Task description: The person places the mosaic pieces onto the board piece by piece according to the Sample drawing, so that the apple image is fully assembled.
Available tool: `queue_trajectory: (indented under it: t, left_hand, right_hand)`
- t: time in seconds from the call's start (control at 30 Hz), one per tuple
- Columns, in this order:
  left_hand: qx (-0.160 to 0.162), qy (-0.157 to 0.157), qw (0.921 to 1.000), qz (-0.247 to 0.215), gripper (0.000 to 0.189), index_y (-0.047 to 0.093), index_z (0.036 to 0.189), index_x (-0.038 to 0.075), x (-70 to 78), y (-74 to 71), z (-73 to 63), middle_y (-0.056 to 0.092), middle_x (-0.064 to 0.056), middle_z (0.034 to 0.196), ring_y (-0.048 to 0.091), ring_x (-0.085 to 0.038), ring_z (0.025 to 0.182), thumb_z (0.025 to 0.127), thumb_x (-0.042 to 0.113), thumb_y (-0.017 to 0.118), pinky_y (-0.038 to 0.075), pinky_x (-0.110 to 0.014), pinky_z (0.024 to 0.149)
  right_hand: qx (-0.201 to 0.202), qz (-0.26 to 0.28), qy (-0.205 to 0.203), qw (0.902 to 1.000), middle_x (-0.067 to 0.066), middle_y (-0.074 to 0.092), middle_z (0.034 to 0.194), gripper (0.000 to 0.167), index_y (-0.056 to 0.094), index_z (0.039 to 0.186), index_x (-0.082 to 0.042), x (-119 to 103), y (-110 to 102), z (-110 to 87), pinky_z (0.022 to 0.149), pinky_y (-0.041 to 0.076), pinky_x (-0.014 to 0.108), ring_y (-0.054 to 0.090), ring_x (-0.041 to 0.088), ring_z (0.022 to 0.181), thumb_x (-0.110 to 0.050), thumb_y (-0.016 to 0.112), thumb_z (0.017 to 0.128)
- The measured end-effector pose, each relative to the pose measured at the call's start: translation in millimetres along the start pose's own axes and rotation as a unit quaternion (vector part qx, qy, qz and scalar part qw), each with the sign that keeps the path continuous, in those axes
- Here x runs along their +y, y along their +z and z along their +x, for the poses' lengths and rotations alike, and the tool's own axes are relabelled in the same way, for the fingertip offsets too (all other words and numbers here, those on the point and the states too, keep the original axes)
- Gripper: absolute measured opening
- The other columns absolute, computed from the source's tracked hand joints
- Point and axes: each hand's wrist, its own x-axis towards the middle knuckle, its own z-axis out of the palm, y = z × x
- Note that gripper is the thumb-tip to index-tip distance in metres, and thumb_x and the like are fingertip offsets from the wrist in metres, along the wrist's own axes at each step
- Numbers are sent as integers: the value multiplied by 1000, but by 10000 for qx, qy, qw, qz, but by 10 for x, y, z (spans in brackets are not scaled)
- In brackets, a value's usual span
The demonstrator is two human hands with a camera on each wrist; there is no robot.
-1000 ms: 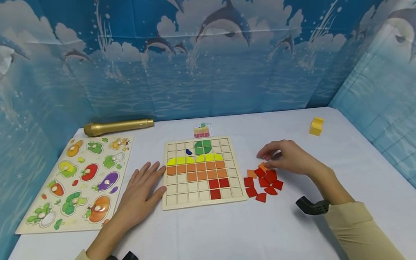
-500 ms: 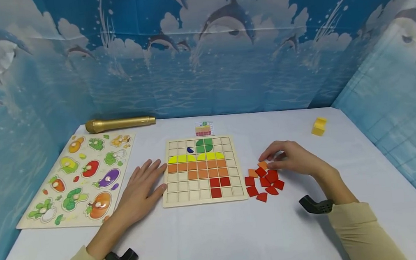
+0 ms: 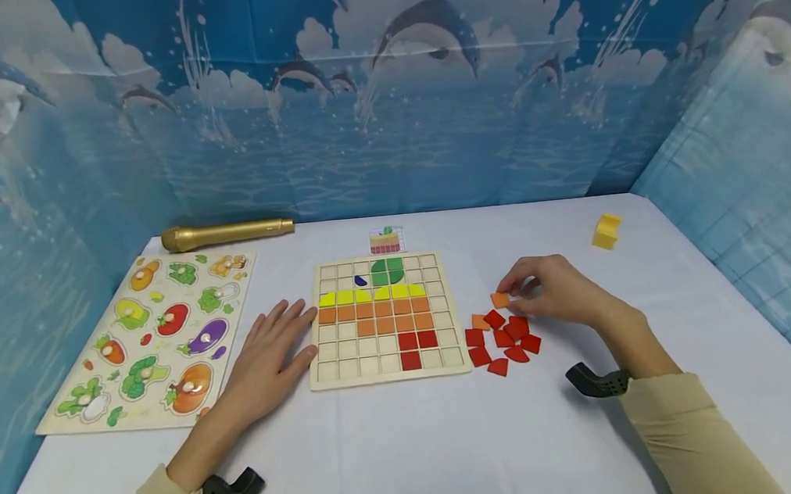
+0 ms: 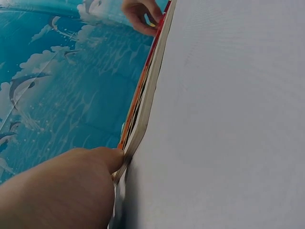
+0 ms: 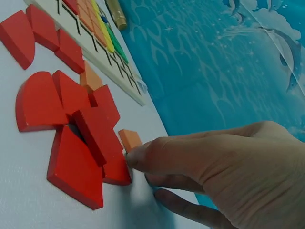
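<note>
My right hand (image 3: 550, 288) pinches an orange square tile (image 3: 500, 300) between thumb and forefinger, just beyond a loose pile of red pieces (image 3: 504, 338). In the right wrist view the thumb lies against that orange tile (image 5: 129, 139), and the other fingers curl beneath the palm. My left hand (image 3: 268, 358) lies with spread fingers, its tips touching the left edge of the wooden grid board (image 3: 390, 378). Yellow, orange, red, green and blue pieces sit in the board's cells. Another orange tile (image 3: 480, 322) lies among the red ones.
Behind the board lies a small pattern card (image 3: 386, 241). A vegetable puzzle board (image 3: 163, 338) stretches out at the left, with a gold microphone (image 3: 227, 234) beyond it. A yellow block (image 3: 607, 232) stands at the far right. A dolphin-print curtain (image 3: 387, 146) closes off the back.
My right hand has closed on the orange tile and shifted it slightly away from the red pile. My left hand stays at the board's edge. The head view has tilted a little.
</note>
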Motion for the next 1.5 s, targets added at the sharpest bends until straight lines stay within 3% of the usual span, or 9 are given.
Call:
queue_trajectory:
  t: [0.2,0.63,0.93,1.17,1.5]
  left_hand:
    - [20,21,10000,-51,60,47,159,13,-5,0,8,39,-15,169,22,-42,161,105,32,63,13,-66,129]
    - [-226,-158,9996,-60,62,45,161,16,-7,0,-11,36,-11,171,18,-38,163,104,33,64,9,-62,131]
    - [-166,-162,9997,-10,62,45,161,17,-26,24,-17,35,-10,171,18,-37,163,104,34,64,10,-62,131]
    - [-131,-180,9997,-40,62,46,161,17,-38,16,-42,36,-9,171,19,-36,163,104,34,64,10,-61,131]
    - [-170,-202,9996,-54,63,45,162,18,-19,9,-20,34,-8,172,17,-35,164,104,35,64,9,-60,132]
  right_hand:
    - [303,-67,252,9992,4,75,106,30,79,114,-11,-10,-15,3,86,64,43,68,24,99,-13,86,85]
    - [541,30,271,9982,4,75,104,30,78,113,-9,35,65,-9,87,64,42,68,21,94,-12,85,84]
    - [643,67,5,9979,1,75,104,29,79,112,-11,-36,115,38,86,64,40,67,19,92,-11,86,84]
    - [561,195,-393,9975,0,75,105,28,78,113,-11,-314,205,205,86,65,42,67,17,92,-10,85,86]
    - [279,364,-921,9947,1,75,102,23,78,111,-9,-959,495,628,84,64,37,66,16,87,-14,85,89]
